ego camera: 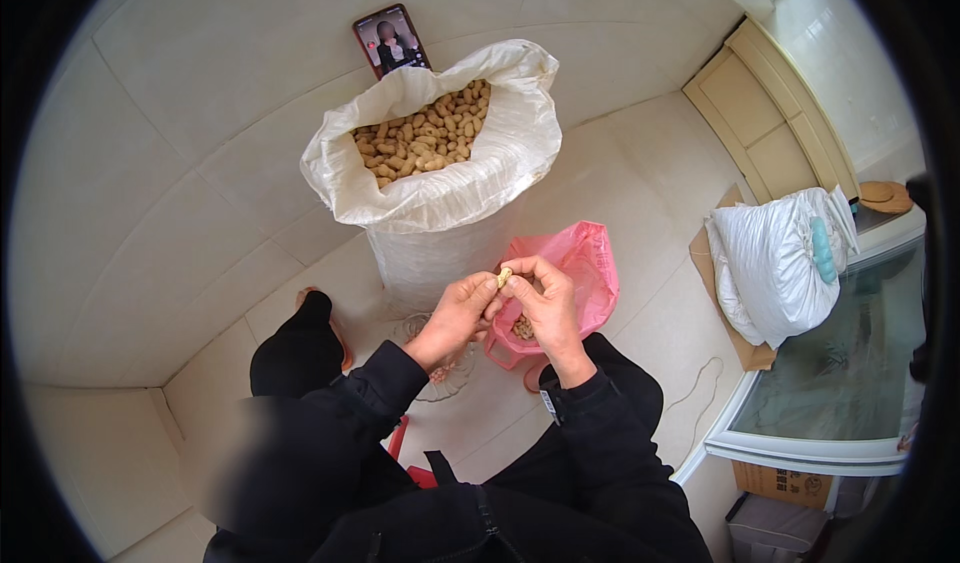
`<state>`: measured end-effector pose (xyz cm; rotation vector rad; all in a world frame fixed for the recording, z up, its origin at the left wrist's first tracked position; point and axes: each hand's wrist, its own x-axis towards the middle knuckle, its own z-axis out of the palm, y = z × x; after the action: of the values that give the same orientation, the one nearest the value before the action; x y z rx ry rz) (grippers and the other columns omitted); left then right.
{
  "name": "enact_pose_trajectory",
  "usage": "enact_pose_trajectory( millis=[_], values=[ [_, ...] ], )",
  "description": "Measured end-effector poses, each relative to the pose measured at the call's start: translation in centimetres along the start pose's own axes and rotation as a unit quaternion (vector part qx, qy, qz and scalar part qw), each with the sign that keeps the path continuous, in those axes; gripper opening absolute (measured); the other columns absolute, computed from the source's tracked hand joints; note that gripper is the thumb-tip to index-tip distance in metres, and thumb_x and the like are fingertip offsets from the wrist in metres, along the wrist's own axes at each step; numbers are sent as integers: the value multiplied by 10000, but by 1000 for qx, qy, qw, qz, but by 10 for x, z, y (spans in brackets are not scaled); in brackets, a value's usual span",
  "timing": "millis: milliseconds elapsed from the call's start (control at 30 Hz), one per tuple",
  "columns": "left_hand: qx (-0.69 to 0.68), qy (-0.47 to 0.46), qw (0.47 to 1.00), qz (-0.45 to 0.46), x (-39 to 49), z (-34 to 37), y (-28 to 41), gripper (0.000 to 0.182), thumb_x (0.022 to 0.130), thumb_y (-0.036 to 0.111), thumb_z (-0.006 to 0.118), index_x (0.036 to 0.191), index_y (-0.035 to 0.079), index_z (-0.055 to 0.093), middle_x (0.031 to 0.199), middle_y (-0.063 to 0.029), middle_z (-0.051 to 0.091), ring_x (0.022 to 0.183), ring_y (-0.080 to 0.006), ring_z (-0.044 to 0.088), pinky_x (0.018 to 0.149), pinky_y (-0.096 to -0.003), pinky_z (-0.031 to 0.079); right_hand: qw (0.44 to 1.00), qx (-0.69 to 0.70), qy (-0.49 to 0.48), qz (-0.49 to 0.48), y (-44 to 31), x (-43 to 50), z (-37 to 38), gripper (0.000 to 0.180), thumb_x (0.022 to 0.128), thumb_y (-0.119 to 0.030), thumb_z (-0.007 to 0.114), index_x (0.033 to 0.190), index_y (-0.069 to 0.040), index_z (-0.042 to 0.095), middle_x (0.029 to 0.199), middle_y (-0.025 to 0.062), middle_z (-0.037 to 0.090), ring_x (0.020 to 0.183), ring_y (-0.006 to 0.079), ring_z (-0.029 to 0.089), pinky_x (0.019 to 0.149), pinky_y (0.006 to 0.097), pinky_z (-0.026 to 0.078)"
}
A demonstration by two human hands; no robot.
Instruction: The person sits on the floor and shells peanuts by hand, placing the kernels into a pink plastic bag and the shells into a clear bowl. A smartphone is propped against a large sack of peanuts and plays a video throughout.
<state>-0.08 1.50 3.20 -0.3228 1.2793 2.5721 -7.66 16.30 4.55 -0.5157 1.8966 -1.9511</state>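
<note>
Between the fingertips of my left hand (461,314) and my right hand (546,304) is one unshelled peanut (504,276). Both hands pinch it, above the near side of a pink plastic bag (596,270). Inside that open bag lie some peanut shells (523,328), partly hidden by my right hand. Below my left wrist a clear glass dish (448,389) rests on the floor with pinkish peanut kernels (441,374) in it; my forearm covers part of it. Beyond my hands stands a white woven sack (442,255), its top rolled back, holding many peanuts in the shell (424,139).
A phone (391,41) with a lit screen leans on the tiled wall behind the sack. At right, a stuffed white bag (776,263) lies on cardboard (709,278) beside a glass panel (817,360). A thin cord (701,390) trails over the floor. Something red (421,477) shows beneath me.
</note>
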Motion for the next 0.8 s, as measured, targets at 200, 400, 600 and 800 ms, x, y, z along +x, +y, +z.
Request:
enact_pose_trajectory(
  millis=[200,400,600,800],
  values=[
    [213,39,960,177,9,-3,-8,252,1089,283,449,987,83,564,734,50,483,573,-32,395,477,-218,332,999,-29,-5,15,-12,-1,-1,103,959,-24,625,1037,28,666,898,26,687,815,73,633,735,224,516],
    [101,77,989,79,5,-3,-2,202,1063,265,519,982,87,567,713,58,450,555,-35,348,466,-211,285,995,-85,-10,-58,-4,0,1,73,963,-46,633,1008,5,660,867,0,670,776,54,599,683,207,479],
    [-29,4,999,14,1,-5,11,194,1040,279,572,954,106,569,698,69,419,545,-31,305,459,-206,223,996,-78,-25,-39,-4,1,-2,88,966,-67,643,1026,-4,660,850,-20,641,677,27,514,591,187,423],
    [-7,0,1000,15,3,-7,7,211,1037,304,579,954,111,572,701,71,430,541,-33,314,453,-211,225,998,4,-42,49,-17,-4,-3,112,955,-63,662,1052,-8,657,816,-43,614,630,2,467,544,167,369]
  ],
)
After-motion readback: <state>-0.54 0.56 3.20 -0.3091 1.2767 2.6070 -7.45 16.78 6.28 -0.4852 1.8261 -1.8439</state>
